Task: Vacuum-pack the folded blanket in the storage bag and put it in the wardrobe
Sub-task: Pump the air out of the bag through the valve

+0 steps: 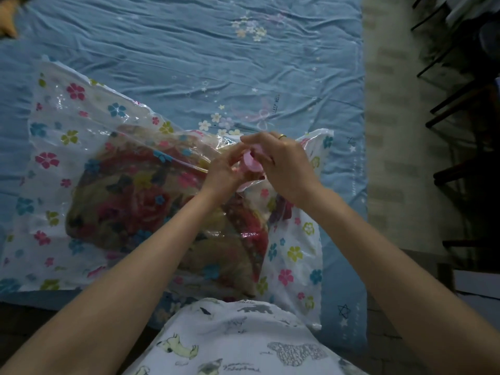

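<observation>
A clear storage bag (67, 125) printed with coloured flowers lies on the bed. Inside it sits the folded blanket (140, 207), red, brown and yellow. Both my hands meet over the bag's upper right part, at a pink round valve cap (253, 163). My left hand (224, 171) pinches the cap from the left with curled fingers. My right hand (284, 163), with a ring on one finger, curls round the cap from the right and covers its far side. The base of the valve is hidden under my hands.
The bag lies on a wrinkled blue bedsheet (189, 50) with small flower prints. The bed's right edge (364, 131) borders a pale floor strip. Dark furniture legs (460, 104) stand at the far right. An orange object (9, 25) lies at the top left corner.
</observation>
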